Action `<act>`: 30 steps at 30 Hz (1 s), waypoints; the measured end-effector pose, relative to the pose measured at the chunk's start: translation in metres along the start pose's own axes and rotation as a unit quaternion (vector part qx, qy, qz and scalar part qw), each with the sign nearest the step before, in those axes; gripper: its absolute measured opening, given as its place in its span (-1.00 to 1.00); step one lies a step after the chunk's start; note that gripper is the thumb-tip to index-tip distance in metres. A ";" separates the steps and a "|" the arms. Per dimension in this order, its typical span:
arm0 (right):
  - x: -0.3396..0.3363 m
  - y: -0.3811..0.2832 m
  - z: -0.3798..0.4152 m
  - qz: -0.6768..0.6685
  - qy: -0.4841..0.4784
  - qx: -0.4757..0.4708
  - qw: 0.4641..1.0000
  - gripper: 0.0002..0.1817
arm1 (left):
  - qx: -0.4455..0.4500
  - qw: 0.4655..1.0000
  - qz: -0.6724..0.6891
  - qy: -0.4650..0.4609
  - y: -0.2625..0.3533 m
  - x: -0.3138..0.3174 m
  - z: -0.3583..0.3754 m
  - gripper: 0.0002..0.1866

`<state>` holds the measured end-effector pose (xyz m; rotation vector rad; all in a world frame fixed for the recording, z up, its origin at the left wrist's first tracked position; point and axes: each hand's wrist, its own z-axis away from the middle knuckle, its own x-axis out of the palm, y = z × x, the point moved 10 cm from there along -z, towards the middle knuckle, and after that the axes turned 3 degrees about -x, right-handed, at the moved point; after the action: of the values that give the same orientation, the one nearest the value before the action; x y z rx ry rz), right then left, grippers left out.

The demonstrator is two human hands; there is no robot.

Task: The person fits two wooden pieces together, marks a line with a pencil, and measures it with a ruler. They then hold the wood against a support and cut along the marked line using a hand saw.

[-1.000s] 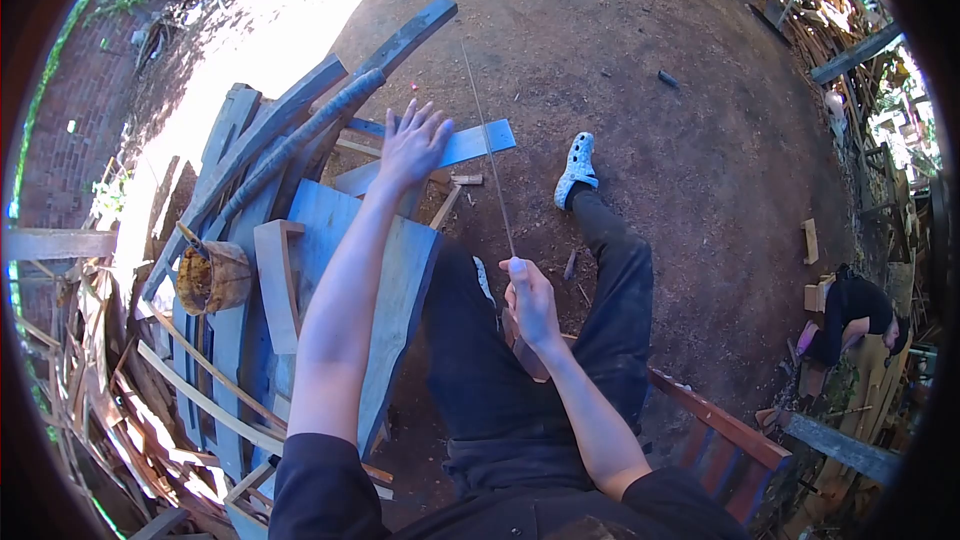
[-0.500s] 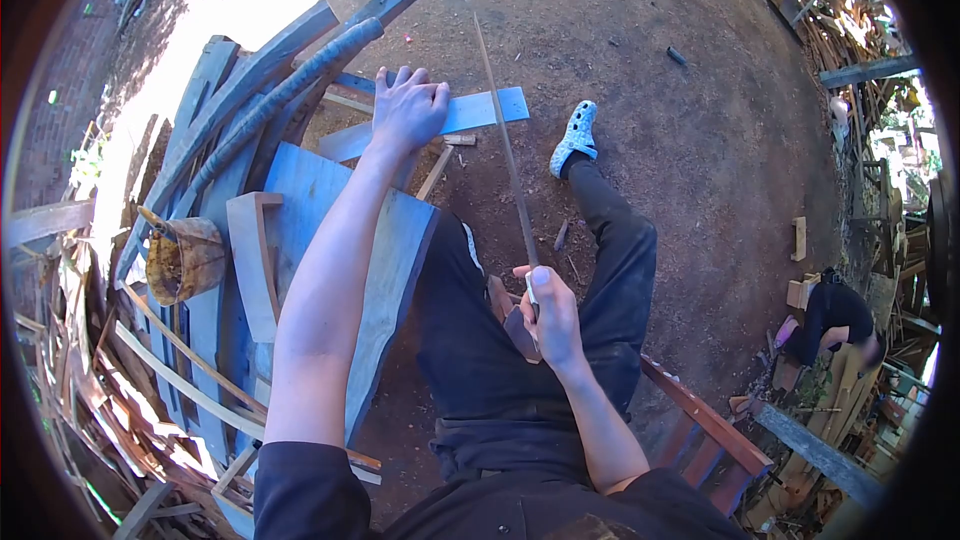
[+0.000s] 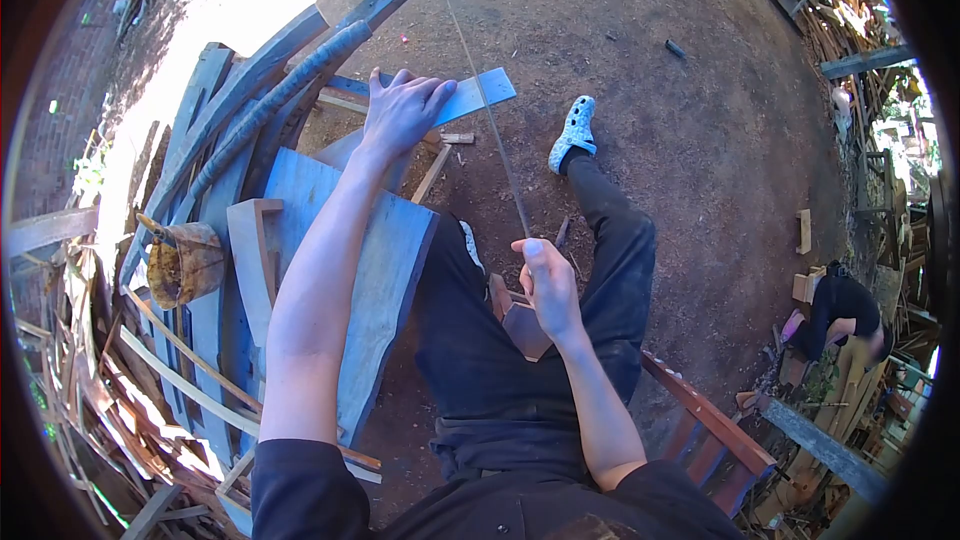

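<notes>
My right hand (image 3: 550, 285) is closed round the handle end of a handsaw (image 3: 500, 145), in front of my lap. Its long thin blade, seen nearly edge-on, points away and slightly left. Partway along, the blade crosses a narrow wooden board (image 3: 490, 90) near its right end; how deep any cut goes cannot be made out. My left hand (image 3: 405, 112) grips this board from above, left of the blade, with the thumb along the near side. Under my left forearm lies a wide wooden slab (image 3: 375, 270).
Curved beams (image 3: 265, 80) and a stained bucket (image 3: 185, 265) are at the left. A reddish wooden frame (image 3: 710, 415) stands at lower right. My feet wear pale clogs (image 3: 575, 135). Another person (image 3: 840, 310) bends over near wood piles at the far right.
My right hand has pushed the handsaw forward, away from my body, and its tip has shifted up and left. My left hand stays on the board.
</notes>
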<state>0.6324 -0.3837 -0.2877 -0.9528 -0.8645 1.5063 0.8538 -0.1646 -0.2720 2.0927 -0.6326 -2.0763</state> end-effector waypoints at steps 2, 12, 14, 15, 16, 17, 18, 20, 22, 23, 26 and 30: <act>-0.004 0.002 -0.001 0.044 0.015 -0.033 0.998 -0.39 | -0.006 1.000 0.000 0.004 -0.001 -0.001 -0.001 -0.46; -0.018 0.005 0.028 -0.005 0.003 0.002 1.000 -0.37 | -0.024 0.999 0.021 0.012 -0.008 -0.002 -0.002 -0.44; -0.019 -0.006 0.029 0.005 0.016 0.000 1.000 -0.35 | -0.025 0.999 0.020 0.006 -0.005 -0.005 -0.001 -0.47; -0.016 -0.011 0.026 0.021 0.022 0.004 1.000 -0.37 | -0.029 0.999 0.018 0.001 -0.004 -0.007 -0.001 -0.50; -0.013 -0.015 0.022 0.035 0.027 0.007 0.999 -0.38 | -0.024 1.000 0.018 0.008 -0.005 -0.009 -0.003 -0.50; -0.009 -0.018 0.019 0.036 0.031 0.000 0.999 -0.38 | -0.022 0.999 0.021 0.018 -0.007 -0.007 -0.003 -0.50; -0.005 -0.021 0.015 0.030 0.033 -0.010 0.999 -0.41 | -0.020 0.999 0.025 0.030 -0.009 -0.006 -0.002 -0.51; -0.002 -0.022 0.010 0.021 0.039 -0.010 0.999 -0.50 | -0.015 0.999 0.019 0.044 -0.011 -0.006 0.000 -0.52; -0.004 -0.022 0.011 0.002 0.031 -0.040 0.999 -0.52 | -0.014 0.998 0.024 0.063 -0.015 -0.006 0.001 -0.53; -0.008 -0.022 0.013 -0.017 0.025 -0.060 0.998 -0.53 | -0.001 0.997 0.037 0.073 -0.015 -0.005 0.000 -0.53; -0.018 -0.019 0.014 -0.074 0.009 -0.103 0.992 -0.59 | 0.012 0.992 0.086 0.090 -0.017 -0.005 0.000 -0.56; -0.029 -0.046 -0.001 -0.213 -0.008 -0.175 0.961 -0.58 | 0.020 0.992 0.069 0.106 -0.025 0.004 0.002 -0.60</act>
<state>0.6537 -0.4059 -0.2430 -0.9313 -1.2858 1.0087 0.8564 -0.1435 -0.2851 2.1830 -0.7687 -1.7544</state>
